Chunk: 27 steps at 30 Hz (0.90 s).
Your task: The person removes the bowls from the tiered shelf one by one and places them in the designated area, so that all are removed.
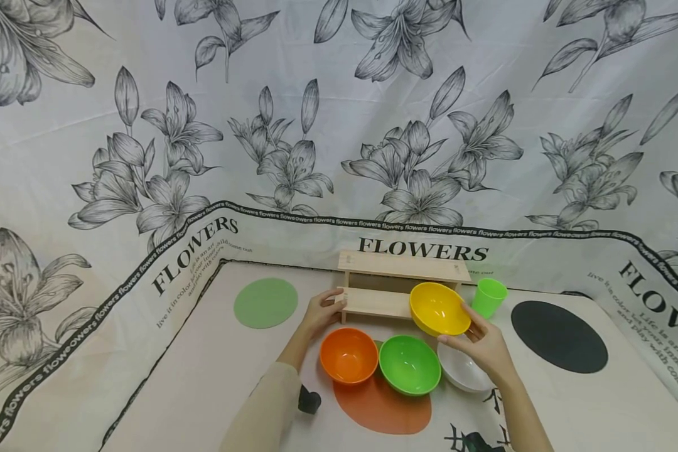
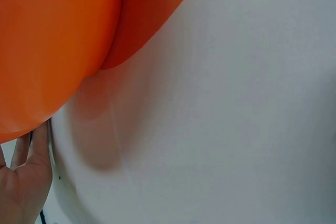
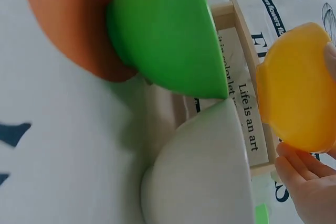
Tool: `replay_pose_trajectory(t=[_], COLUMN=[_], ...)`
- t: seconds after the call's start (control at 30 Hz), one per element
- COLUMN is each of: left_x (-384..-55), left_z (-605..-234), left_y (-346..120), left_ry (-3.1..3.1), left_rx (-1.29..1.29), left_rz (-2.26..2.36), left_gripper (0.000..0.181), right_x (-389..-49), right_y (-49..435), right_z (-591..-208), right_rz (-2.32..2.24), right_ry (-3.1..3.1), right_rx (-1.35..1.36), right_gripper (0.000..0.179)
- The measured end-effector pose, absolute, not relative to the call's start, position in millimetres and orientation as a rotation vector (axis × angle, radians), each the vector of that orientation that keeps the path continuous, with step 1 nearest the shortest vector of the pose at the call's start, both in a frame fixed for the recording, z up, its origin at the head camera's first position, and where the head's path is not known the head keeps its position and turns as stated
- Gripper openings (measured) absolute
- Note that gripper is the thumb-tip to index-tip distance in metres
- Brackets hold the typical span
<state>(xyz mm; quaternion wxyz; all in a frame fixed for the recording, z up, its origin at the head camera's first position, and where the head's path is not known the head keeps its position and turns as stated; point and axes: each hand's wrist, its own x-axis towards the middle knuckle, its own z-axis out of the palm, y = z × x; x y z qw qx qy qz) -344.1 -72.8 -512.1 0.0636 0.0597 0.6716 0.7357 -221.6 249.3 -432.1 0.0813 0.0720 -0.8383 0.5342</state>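
Observation:
My right hand (image 1: pixel 483 348) grips the yellow bowl (image 1: pixel 437 307) by its right side, thumb near the underside. The bowl is tilted and appears in front of the right part of a two-tier wooden shelf (image 1: pixel 403 267); in the right wrist view the yellow bowl (image 3: pixel 296 87) is near the shelf's edge. At the shelf's left end, my left hand (image 1: pixel 319 314) holds the lower board with its fingers. Before the shelf stand an orange bowl (image 1: pixel 348 356), a green bowl (image 1: pixel 410 365) and a white bowl (image 1: pixel 464 369), partly hidden by my right hand.
A green cup (image 1: pixel 489 297) stands right of the shelf. On the tablecloth are a green printed circle (image 1: pixel 265 303), a black one (image 1: pixel 559 337) and an orange one (image 1: pixel 384 414) partly beneath the bowls. A flower-printed cloth wall (image 1: pixel 294 125) rises behind the shelf.

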Motion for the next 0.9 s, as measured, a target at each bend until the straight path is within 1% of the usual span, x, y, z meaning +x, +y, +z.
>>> replay_pose_trajectory(t=[0.33,0.5,0.67,0.8,0.9], left_x=[-344,-344,-344,-344,-345], left_z=[-510,-510,-510,-511,-512], left_y=[-74,-74,-74,-74,-73], left_ry=[2.001,1.997,2.014,2.024,2.029], left_rx=[0.187,0.175,0.173,0.182,0.183], left_rz=[2.238,2.241,2.231,2.225,2.221], left_gripper=[0.044,0.043,0.043,0.044,0.044], right_x=[-210,-208,-215,-225,-224], right_y=[268,279,302,327,334], right_z=[-438,-450,-471,-502,-506], right_rz=[1.576,1.525,1.531,1.414,1.419], right_ry=[-2.566,-2.567,-2.553,-2.534,-2.512], right_rx=[0.087,0.046,0.055,0.048,0.029], right_gripper=[0.086,0.087,0.091,0.087,0.084])
